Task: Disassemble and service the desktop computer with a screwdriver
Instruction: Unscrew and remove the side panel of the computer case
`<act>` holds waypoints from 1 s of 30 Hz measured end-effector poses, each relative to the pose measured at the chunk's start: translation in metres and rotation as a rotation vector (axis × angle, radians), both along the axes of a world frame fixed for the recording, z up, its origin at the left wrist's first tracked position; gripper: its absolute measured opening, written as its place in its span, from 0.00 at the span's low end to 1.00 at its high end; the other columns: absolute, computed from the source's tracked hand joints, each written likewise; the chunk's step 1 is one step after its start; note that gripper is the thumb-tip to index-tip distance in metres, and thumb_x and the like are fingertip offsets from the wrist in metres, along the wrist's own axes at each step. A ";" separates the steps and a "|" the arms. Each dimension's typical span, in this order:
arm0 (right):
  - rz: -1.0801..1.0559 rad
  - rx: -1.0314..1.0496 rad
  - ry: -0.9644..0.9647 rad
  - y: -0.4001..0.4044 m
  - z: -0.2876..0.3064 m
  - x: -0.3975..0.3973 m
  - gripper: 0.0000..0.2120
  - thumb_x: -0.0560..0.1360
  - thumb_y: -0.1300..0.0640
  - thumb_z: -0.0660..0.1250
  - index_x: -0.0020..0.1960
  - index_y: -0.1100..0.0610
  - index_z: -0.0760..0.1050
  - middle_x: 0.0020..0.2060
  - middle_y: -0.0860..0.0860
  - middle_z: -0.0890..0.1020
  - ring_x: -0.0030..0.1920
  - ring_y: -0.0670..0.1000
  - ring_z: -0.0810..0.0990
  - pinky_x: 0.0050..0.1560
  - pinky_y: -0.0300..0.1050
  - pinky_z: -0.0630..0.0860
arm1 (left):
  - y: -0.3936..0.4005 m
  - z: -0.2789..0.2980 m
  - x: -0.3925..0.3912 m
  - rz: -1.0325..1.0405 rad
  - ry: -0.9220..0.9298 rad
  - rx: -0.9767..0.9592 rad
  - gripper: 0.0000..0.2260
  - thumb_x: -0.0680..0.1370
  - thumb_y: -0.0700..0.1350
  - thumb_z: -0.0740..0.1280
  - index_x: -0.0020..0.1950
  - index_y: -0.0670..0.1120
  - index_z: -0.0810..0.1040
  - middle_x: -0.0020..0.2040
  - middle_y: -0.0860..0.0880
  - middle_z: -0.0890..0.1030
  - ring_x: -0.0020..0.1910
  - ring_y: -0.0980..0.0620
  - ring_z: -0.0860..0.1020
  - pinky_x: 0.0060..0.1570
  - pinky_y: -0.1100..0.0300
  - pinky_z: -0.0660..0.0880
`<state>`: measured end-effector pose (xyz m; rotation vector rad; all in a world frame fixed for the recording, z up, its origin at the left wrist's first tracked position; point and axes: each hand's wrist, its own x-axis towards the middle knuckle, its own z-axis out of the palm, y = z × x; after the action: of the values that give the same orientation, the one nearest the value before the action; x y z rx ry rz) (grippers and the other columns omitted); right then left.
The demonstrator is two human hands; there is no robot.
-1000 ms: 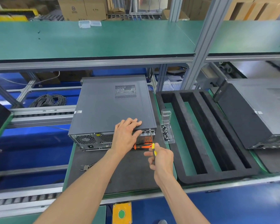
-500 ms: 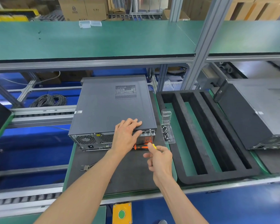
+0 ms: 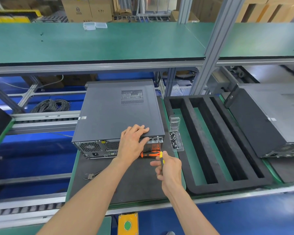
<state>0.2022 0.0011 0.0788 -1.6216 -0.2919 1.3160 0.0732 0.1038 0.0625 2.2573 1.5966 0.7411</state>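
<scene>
i am looking at the pliers [image 3: 92, 175] lying on the dark mat at the left of the table [image 3: 182, 167]. next, the computer [image 3: 117, 116] is lying flat on that mat, its long axis running away from me and its back panel facing me. my left hand [image 3: 132, 145] is resting on its near top edge, fingers [image 3: 139, 128] straight and flat, holding nothing. an orange screwdriver [image 3: 150, 154] is lying crosswise just under the back panel. my right hand [image 3: 168, 167] is curling its fingers around the yellow screwdriver [image 3: 159, 150], whose shaft is pointing up and away to a screw at the panel's top right corner. i am judging that the tip could slip off and chew the screw head if i am tilting it, or a loosened screw could drop onto the mat instead of into the screw tray [image 3: 176, 141] just to the right.
</scene>
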 end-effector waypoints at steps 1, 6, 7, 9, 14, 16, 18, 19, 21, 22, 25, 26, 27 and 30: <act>0.006 0.007 -0.021 0.000 -0.001 0.000 0.12 0.83 0.51 0.64 0.52 0.61 0.78 0.34 0.57 0.86 0.22 0.46 0.71 0.21 0.38 0.63 | 0.000 0.000 0.000 0.001 0.002 0.002 0.17 0.80 0.51 0.68 0.68 0.54 0.77 0.62 0.56 0.77 0.60 0.54 0.72 0.65 0.53 0.63; -0.006 0.027 -0.006 -0.001 0.000 -0.001 0.09 0.81 0.49 0.67 0.54 0.55 0.74 0.34 0.57 0.85 0.22 0.47 0.70 0.21 0.38 0.63 | 0.001 -0.002 0.001 0.001 -0.004 0.010 0.17 0.79 0.51 0.68 0.68 0.54 0.77 0.62 0.57 0.77 0.59 0.54 0.71 0.64 0.54 0.63; -0.012 0.015 0.013 0.000 0.000 0.000 0.11 0.83 0.48 0.63 0.54 0.56 0.75 0.34 0.58 0.85 0.22 0.47 0.70 0.20 0.39 0.62 | 0.001 -0.002 0.001 0.002 -0.005 0.009 0.17 0.79 0.51 0.68 0.68 0.54 0.77 0.62 0.57 0.77 0.59 0.54 0.71 0.65 0.54 0.63; -0.016 -0.010 0.011 0.000 -0.002 0.002 0.14 0.84 0.50 0.60 0.53 0.60 0.77 0.34 0.58 0.86 0.23 0.47 0.71 0.21 0.38 0.62 | 0.000 -0.001 0.001 0.004 -0.007 0.007 0.17 0.80 0.52 0.67 0.68 0.54 0.77 0.62 0.56 0.77 0.60 0.54 0.71 0.65 0.53 0.63; -0.009 0.054 -0.046 -0.001 -0.001 0.004 0.08 0.79 0.53 0.70 0.54 0.55 0.75 0.34 0.57 0.85 0.23 0.47 0.70 0.22 0.39 0.64 | -0.002 0.001 0.005 0.012 -0.038 0.003 0.15 0.81 0.52 0.65 0.67 0.53 0.78 0.62 0.56 0.77 0.61 0.53 0.71 0.66 0.52 0.62; -0.007 0.054 -0.007 0.000 -0.001 0.005 0.09 0.81 0.50 0.67 0.54 0.56 0.75 0.35 0.59 0.85 0.23 0.48 0.69 0.20 0.39 0.62 | -0.003 0.003 0.006 0.016 -0.028 0.004 0.15 0.81 0.52 0.65 0.68 0.53 0.78 0.63 0.55 0.77 0.62 0.52 0.71 0.66 0.52 0.63; 0.009 0.025 0.024 0.001 0.000 0.006 0.14 0.84 0.50 0.61 0.53 0.62 0.77 0.35 0.61 0.85 0.22 0.48 0.69 0.20 0.39 0.60 | -0.005 0.005 0.009 0.032 -0.016 0.003 0.15 0.81 0.52 0.64 0.67 0.52 0.78 0.62 0.55 0.77 0.61 0.52 0.71 0.66 0.51 0.63; 0.015 0.010 0.020 0.001 -0.001 0.006 0.16 0.84 0.52 0.60 0.52 0.63 0.77 0.35 0.60 0.85 0.22 0.47 0.69 0.20 0.39 0.60 | -0.007 0.007 0.011 0.044 -0.016 0.011 0.14 0.81 0.52 0.65 0.65 0.51 0.79 0.61 0.54 0.77 0.60 0.52 0.72 0.65 0.52 0.64; 0.026 0.014 -0.023 0.000 -0.003 0.004 0.12 0.83 0.53 0.63 0.52 0.62 0.78 0.35 0.58 0.86 0.23 0.47 0.71 0.20 0.38 0.62 | -0.014 0.009 0.015 0.079 -0.036 0.070 0.09 0.81 0.49 0.66 0.58 0.50 0.81 0.54 0.54 0.78 0.54 0.52 0.73 0.58 0.53 0.68; 0.031 0.029 -0.044 -0.001 -0.004 0.003 0.09 0.81 0.54 0.67 0.52 0.60 0.77 0.35 0.57 0.86 0.24 0.46 0.71 0.21 0.38 0.64 | -0.019 0.009 0.018 0.098 -0.055 0.100 0.06 0.80 0.48 0.67 0.54 0.49 0.82 0.50 0.54 0.77 0.50 0.52 0.73 0.54 0.53 0.71; 0.032 0.058 -0.061 -0.001 -0.004 0.001 0.10 0.78 0.53 0.72 0.55 0.55 0.74 0.36 0.56 0.86 0.24 0.47 0.72 0.22 0.38 0.65 | -0.032 0.008 0.030 0.176 -0.172 -0.034 0.06 0.81 0.47 0.65 0.46 0.48 0.80 0.42 0.53 0.79 0.43 0.51 0.77 0.45 0.52 0.74; 0.028 0.058 -0.045 0.000 -0.005 0.001 0.09 0.80 0.51 0.69 0.54 0.55 0.74 0.36 0.57 0.86 0.24 0.47 0.72 0.21 0.38 0.64 | -0.035 0.008 0.034 0.221 -0.215 -0.128 0.08 0.81 0.48 0.65 0.45 0.49 0.81 0.39 0.54 0.81 0.42 0.51 0.79 0.44 0.53 0.75; 0.022 0.050 -0.023 0.001 -0.005 0.001 0.10 0.82 0.49 0.65 0.54 0.57 0.76 0.36 0.59 0.86 0.23 0.48 0.71 0.20 0.39 0.63 | -0.036 0.010 0.038 0.264 -0.261 -0.225 0.09 0.80 0.48 0.64 0.44 0.49 0.81 0.37 0.54 0.82 0.41 0.51 0.80 0.44 0.54 0.76; 0.016 0.019 -0.033 0.002 -0.007 0.001 0.16 0.84 0.50 0.60 0.52 0.62 0.79 0.35 0.59 0.85 0.23 0.48 0.71 0.21 0.39 0.62 | -0.034 0.014 0.047 0.370 -0.674 -0.559 0.10 0.78 0.43 0.66 0.40 0.46 0.84 0.34 0.51 0.85 0.39 0.50 0.83 0.37 0.58 0.79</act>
<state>0.2033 0.0027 0.0723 -1.6295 -0.3366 1.2956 0.1202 0.0699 0.0764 1.1663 1.6045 0.8775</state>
